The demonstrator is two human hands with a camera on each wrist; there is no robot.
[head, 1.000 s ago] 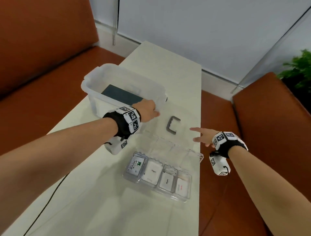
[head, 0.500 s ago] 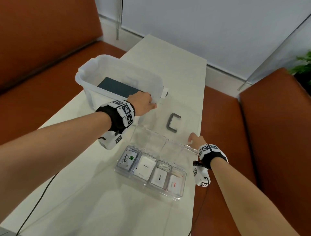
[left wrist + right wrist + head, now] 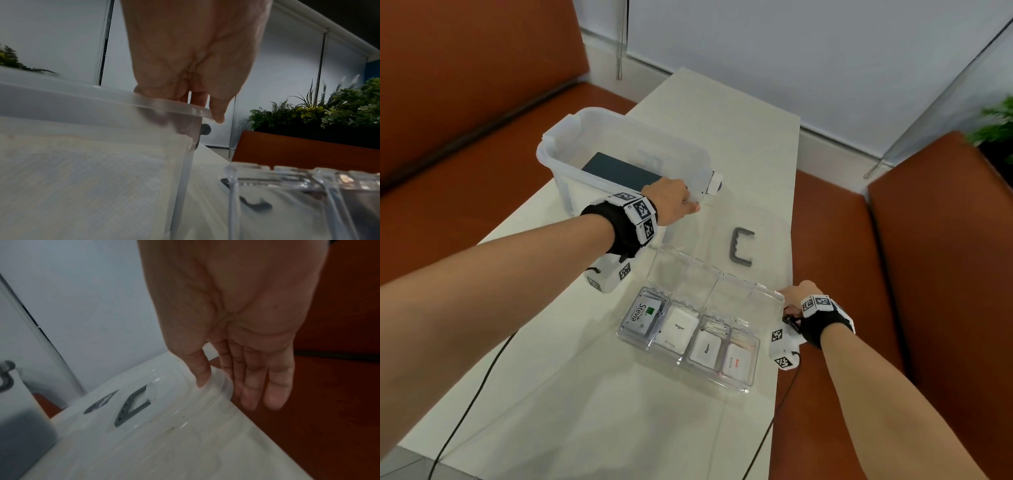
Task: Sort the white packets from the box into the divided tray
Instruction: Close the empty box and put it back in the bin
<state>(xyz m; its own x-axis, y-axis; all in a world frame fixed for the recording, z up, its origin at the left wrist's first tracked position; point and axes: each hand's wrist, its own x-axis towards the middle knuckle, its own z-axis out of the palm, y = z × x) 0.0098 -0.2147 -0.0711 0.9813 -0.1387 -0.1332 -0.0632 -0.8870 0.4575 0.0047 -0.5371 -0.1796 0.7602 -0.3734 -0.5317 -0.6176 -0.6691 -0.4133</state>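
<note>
A translucent white box stands at the table's far left, with a flat dark item inside it. My left hand grips the box's near right rim, fingers hooked inside and thumb outside. The clear divided tray lies nearer me. Its front row holds white packets marked Stevia, Sugar, Pepper and Salt. The tray's clear lid is swung back. My right hand pinches the lid's right corner, with the thumb on one face and the fingers on the other.
A clear box lid with a grey handle lies flat just beyond the tray. Orange benches flank the narrow white table on both sides. A black cable crosses the table's near left part. Plants stand at the far right.
My right hand came down from above the table to the tray lid's right corner and took hold of it. My left hand has stayed on the box rim.
</note>
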